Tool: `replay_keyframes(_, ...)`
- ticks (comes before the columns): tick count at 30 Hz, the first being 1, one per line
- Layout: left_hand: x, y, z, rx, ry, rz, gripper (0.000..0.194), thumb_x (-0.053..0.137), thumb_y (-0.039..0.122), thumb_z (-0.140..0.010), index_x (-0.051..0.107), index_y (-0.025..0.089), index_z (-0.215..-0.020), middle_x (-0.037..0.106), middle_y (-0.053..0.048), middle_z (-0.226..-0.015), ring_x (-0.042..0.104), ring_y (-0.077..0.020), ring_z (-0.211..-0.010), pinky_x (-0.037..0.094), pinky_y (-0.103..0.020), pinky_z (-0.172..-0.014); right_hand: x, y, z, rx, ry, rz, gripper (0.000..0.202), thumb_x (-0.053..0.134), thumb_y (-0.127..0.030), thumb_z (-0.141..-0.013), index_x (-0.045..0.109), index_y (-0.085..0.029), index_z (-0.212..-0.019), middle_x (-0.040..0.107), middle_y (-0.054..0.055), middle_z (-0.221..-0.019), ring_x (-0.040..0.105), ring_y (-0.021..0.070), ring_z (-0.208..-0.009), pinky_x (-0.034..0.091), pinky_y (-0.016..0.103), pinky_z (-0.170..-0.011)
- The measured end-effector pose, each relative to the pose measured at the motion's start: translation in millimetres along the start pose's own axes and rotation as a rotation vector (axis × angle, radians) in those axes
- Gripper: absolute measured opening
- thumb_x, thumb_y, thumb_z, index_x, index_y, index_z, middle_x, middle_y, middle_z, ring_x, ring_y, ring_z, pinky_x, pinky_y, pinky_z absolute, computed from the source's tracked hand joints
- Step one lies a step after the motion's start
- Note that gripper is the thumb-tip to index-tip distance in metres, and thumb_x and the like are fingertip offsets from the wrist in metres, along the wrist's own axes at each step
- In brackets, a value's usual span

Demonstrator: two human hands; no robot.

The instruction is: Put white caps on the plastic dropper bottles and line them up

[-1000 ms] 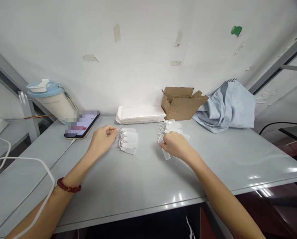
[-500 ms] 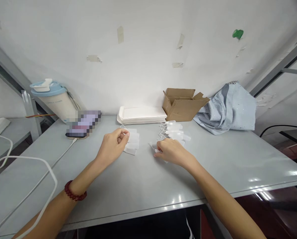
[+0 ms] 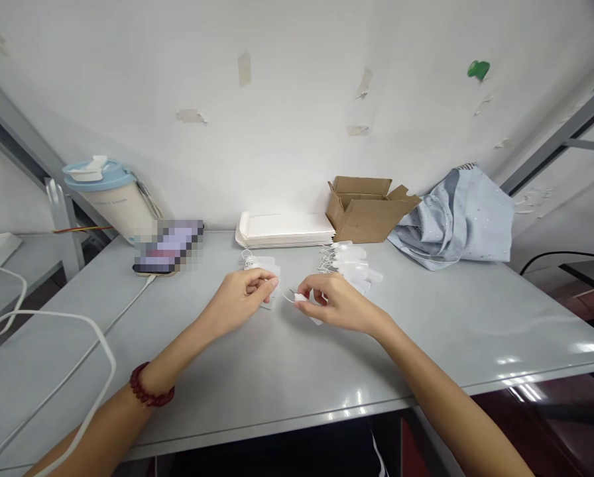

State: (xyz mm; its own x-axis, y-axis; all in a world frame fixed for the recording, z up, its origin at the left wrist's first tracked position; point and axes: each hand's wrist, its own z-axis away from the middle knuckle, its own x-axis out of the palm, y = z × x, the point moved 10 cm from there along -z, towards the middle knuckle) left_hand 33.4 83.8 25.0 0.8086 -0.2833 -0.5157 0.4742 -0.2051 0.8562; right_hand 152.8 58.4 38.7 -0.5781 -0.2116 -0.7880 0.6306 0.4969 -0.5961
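Note:
My right hand [image 3: 341, 301] pinches a small white string tag [image 3: 301, 298] between thumb and fingers. Its thin loop points left, toward the other hand, and part of the tag shows below my fingers. Thumb and fingertips of my left hand [image 3: 240, 297] come together a short way left of that loop; whatever they may hold is hidden. Partly behind the left hand lies a group of white tags [image 3: 264, 262] with string loops at their left. Beyond the right hand is a looser pile of similar white tags [image 3: 351, 255], strings toward the left.
A stack of white envelopes [image 3: 287, 228] lies against the wall beside an opened brown cardboard box [image 3: 369, 222]. Grey-blue cloth [image 3: 456, 222] is heaped at right. At left are a phone [image 3: 172, 245] on a white cable [image 3: 122, 308] and a lidded tumbler [image 3: 113, 202].
My right hand has lifted and turned, bringing the string tag into clearer view. My left hand has shifted right and slightly toward me, closer to the tag's loop.

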Motion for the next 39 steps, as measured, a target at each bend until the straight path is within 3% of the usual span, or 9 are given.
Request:
replay_keyframes(5,4.7,1,2,-0.038,-0.068,0.082,0.028,0.053,0.043,-0.081,0.061,0.017,-0.076,0.056,0.002,-0.061,0.044,-0.0092,-0.047,0.037,-0.021,-0.047,-1,-5,0,-0.030,0.019,0.008,0.013,0.057,-0.026,-0.081,0.062,-0.014,-0.079,0.059,-0.001,-0.066,0.047,0.0083,-0.055,0.036,0.021,-0.055)
replay_keyframes(22,14.8,9,5,0.024,-0.184,0.139,0.025,0.051,0.036,-0.085,0.063,0.016,-0.076,0.054,0.002,-0.064,0.043,-0.0068,-0.049,0.037,-0.019,-0.048,-9,-11,-1,-0.083,0.117,0.021,0.015,0.055,-0.022,-0.084,0.067,-0.013,-0.085,0.058,0.000,-0.069,0.042,0.0083,-0.056,0.034,0.022,-0.057)
replay_keyframes(39,18.3,9,6,0.043,-0.206,0.156,0.027,0.050,0.036,-0.086,0.061,0.015,-0.074,0.053,0.003,-0.063,0.042,-0.0059,-0.049,0.036,-0.019,-0.049,-8,-19,2,-0.145,0.110,-0.025,0.016,0.053,-0.024,-0.086,0.066,-0.015,-0.087,0.058,0.001,-0.071,0.046,0.0098,-0.062,0.036,0.022,-0.059)
